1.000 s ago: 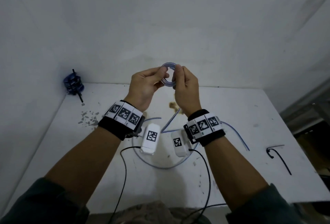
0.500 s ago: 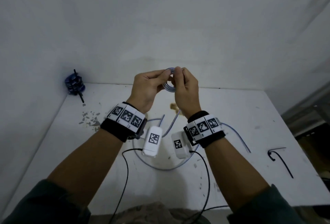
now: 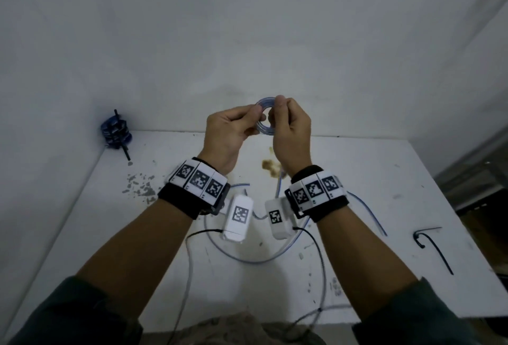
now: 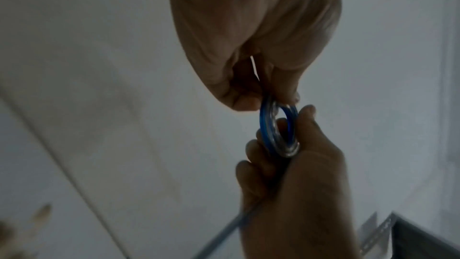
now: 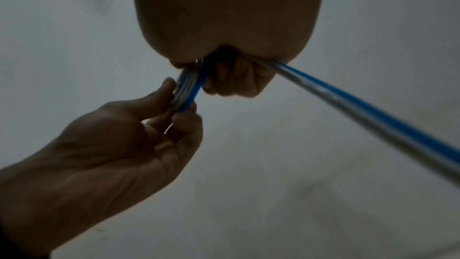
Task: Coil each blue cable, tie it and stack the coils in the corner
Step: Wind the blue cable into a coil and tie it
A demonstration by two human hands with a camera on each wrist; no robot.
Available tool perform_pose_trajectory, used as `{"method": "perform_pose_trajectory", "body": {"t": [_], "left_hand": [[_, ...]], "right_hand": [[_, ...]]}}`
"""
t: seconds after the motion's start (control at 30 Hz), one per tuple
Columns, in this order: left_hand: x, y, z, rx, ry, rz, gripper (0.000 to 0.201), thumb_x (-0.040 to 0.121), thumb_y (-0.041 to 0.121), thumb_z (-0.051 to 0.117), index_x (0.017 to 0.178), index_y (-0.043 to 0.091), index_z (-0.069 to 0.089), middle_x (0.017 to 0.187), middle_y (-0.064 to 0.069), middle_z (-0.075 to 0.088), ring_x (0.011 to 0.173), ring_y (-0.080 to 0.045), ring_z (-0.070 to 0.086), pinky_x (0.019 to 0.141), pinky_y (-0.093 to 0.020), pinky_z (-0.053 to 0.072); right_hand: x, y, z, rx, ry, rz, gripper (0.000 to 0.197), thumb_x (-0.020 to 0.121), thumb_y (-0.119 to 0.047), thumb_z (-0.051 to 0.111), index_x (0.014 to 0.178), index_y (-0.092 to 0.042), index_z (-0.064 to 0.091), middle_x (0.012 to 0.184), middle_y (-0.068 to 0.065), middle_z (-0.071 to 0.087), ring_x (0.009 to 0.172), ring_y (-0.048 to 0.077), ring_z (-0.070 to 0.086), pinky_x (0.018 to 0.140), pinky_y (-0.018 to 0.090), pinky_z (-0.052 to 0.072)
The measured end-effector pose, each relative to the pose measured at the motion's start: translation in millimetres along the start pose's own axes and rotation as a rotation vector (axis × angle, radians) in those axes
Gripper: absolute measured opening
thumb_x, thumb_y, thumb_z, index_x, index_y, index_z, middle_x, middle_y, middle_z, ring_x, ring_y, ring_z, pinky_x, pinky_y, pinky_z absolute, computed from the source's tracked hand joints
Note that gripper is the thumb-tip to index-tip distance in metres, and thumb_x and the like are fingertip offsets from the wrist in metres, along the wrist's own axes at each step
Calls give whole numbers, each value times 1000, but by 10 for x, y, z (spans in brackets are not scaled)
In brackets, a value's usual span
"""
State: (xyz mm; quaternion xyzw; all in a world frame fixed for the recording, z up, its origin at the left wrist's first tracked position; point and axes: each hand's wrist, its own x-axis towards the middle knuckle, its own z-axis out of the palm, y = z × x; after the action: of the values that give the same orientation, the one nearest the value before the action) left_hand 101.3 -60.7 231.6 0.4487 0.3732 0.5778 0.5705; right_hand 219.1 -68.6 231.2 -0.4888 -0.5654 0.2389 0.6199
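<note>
I hold a small coil of blue cable up in front of the wall, above the table. My left hand pinches the coil's left side between thumb and fingers. My right hand pinches its top right, fingers curled. In the left wrist view the coil sits between the left fingertips above and my right hand below. In the right wrist view the uncoiled cable runs out of my right hand's grip, down to the right. The rest of the cable loops loosely on the table.
A stack of tied blue coils stands in the far left corner of the white table. A black cable tie lies at the right. Black sensor wires hang from my wrists. The table's right edge drops off beside a metal frame.
Both hands stay raised. My right fingers have worked round the coil's top towards the left thumb, and the loose cable on the table has shifted slightly.
</note>
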Motion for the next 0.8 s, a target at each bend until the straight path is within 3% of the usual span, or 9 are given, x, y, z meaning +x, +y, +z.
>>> {"method": "perform_pose_trajectory", "body": {"t": [0.07, 0.23, 0.3, 0.37, 0.43, 0.53, 0.6, 0.7, 0.8], "left_hand": [[-25, -48, -1, 28, -9, -36, 15, 92, 8, 65, 101, 0, 72, 79, -5, 71, 73, -16, 62, 70, -26, 54], [3, 77, -177, 391, -163, 54, 12, 90, 10, 69, 100, 11, 75, 80, -7, 72, 67, -17, 62, 64, -27, 55], [32, 99, -157, 351, -118, 89, 10, 90, 7, 69, 98, 9, 75, 76, -6, 71, 66, -19, 61, 64, -28, 55], [32, 90, -76, 176, -12, 72, 10, 91, 7, 67, 97, 4, 74, 73, -4, 69, 67, -17, 61, 66, -28, 55], [-4, 61, 2, 49, 14, 19, 11, 92, 9, 65, 96, 1, 72, 75, -4, 68, 68, -16, 61, 69, -29, 56], [-69, -10, -6, 37, -73, -77, 12, 92, 10, 66, 95, 1, 72, 79, -7, 68, 70, -16, 62, 72, -29, 56], [-65, 17, -93, 148, -130, -82, 11, 90, 10, 68, 98, 4, 73, 82, -8, 69, 71, -16, 61, 71, -28, 55], [-10, 135, -199, 357, -226, 20, 17, 89, 10, 69, 105, 13, 74, 83, -5, 72, 66, -11, 58, 63, -24, 50], [46, 236, -203, 385, -260, 73, 14, 85, 7, 72, 95, 17, 76, 72, 2, 71, 63, -12, 55, 61, -23, 48]], "right_hand": [[2, 36, -6, -27, 5, 27, 36, 103, -23, 44, 67, -19, 46, 62, 8, 46, 58, 15, 40, 56, 31, 35], [145, 40, -258, -335, -398, -86, 36, 102, -28, 49, 68, -16, 53, 58, -2, 49, 55, 11, 42, 56, 28, 36], [144, 19, -258, -263, -319, -82, 37, 100, -31, 53, 71, -7, 57, 59, 6, 50, 56, 16, 43, 56, 30, 36], [89, 42, -195, -120, -128, -17, 44, 98, -34, 54, 71, 1, 54, 60, 9, 46, 57, 19, 42, 55, 33, 35], [-9, 58, -90, -26, 3, 48, 43, 100, -33, 50, 68, -4, 52, 59, 2, 47, 56, 17, 44, 55, 33, 37], [-84, 88, -65, -51, 33, 59, 38, 105, -25, 42, 69, -15, 49, 61, -6, 49, 57, 10, 45, 56, 30, 39], [-75, 103, -146, -147, -76, -11, 36, 104, -25, 41, 69, -21, 46, 61, -8, 45, 56, 6, 41, 56, 25, 36], [0, 59, -291, -295, -319, -95, 39, 103, -24, 43, 68, -40, 45, 58, -12, 45, 55, 6, 42, 57, 30, 36], [77, -24, -348, -247, -393, -94, 41, 103, -25, 46, 63, -31, 48, 55, -11, 43, 52, 6, 40, 56, 28, 34]]}}
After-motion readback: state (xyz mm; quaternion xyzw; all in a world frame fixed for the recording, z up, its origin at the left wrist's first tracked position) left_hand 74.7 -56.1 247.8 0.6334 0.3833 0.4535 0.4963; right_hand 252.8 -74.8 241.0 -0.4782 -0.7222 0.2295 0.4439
